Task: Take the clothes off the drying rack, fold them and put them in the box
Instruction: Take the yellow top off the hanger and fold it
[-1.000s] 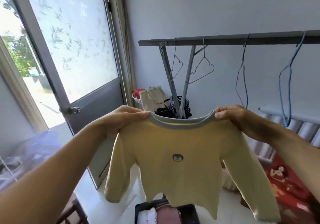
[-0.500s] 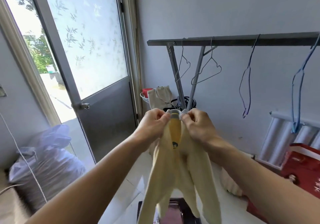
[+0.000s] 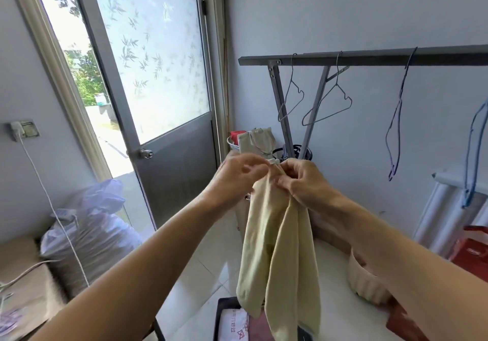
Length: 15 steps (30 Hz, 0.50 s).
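- Your left hand (image 3: 239, 174) and right hand (image 3: 301, 179) meet at chest height, both at the collar end of the cream shirt (image 3: 277, 251).
- Your right hand's fingers are curled tight round the bunched fabric just below the collar; it plainly grips the shirt.
- Your left hand's fingertips (image 3: 261, 167) pinch toward the white collar edge; motion blur hides exactly how much cloth they hold.
- The shirt is folded lengthwise into a narrow strip and hangs straight down from your hands. The fabric is a soft, matte knit, pale yellow-cream, with 2 long lobes at the bottom.
- Its lower end hangs over the dark box (image 3: 224, 319) at the bottom edge of the view.
- Inside the box lies a white item (image 3: 235, 326) with red printed characters, too small to read, beside a dull pink fabric.
- The drying rack (image 3: 369, 56) is a grey metal bar on 2 angled legs, against the wall behind your hands.
- 4 bare wire hangers hang from it: 2 grey hangers (image 3: 327, 103), 1 purple hanger (image 3: 396, 118) and 1 blue hanger (image 3: 472, 155).
- The door (image 3: 169, 134) at left has frosted glass with a leaf pattern over a grey metal panel.
- A filled translucent plastic bag (image 3: 92, 232) sits on the floor at left.
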Each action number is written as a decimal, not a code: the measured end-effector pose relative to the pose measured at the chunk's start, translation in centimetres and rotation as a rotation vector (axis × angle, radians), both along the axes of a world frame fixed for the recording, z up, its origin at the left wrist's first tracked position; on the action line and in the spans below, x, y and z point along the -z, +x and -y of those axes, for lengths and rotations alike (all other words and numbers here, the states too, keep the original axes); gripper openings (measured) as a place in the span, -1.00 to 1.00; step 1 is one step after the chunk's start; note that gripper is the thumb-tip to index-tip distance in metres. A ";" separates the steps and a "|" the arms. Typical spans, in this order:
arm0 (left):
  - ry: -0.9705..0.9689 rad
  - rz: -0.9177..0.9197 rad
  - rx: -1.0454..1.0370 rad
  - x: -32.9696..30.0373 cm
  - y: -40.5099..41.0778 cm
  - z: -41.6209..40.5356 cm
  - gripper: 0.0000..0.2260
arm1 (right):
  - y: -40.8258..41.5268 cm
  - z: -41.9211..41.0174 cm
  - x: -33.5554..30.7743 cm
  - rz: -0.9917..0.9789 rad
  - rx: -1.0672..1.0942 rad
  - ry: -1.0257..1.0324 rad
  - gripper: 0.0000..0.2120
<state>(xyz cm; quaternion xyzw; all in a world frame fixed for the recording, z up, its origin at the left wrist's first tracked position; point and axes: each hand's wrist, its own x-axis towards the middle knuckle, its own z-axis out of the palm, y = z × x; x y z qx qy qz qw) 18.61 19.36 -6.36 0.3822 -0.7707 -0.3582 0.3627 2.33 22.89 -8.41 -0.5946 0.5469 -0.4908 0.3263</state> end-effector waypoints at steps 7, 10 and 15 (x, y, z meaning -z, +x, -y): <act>-0.145 0.245 0.276 -2.0 0.1 2.5 -0.86 | -1.2 -0.5 -1.2 0.065 -0.243 -0.118 -0.88; -0.130 0.166 0.261 -2.7 -0.7 2.5 -0.92 | -2.4 -0.5 -0.7 0.057 -0.175 -0.156 -0.92; -0.178 0.134 0.212 -3.0 -1.6 2.7 -0.83 | -4.5 -0.8 2.8 -0.041 -0.127 0.041 -0.78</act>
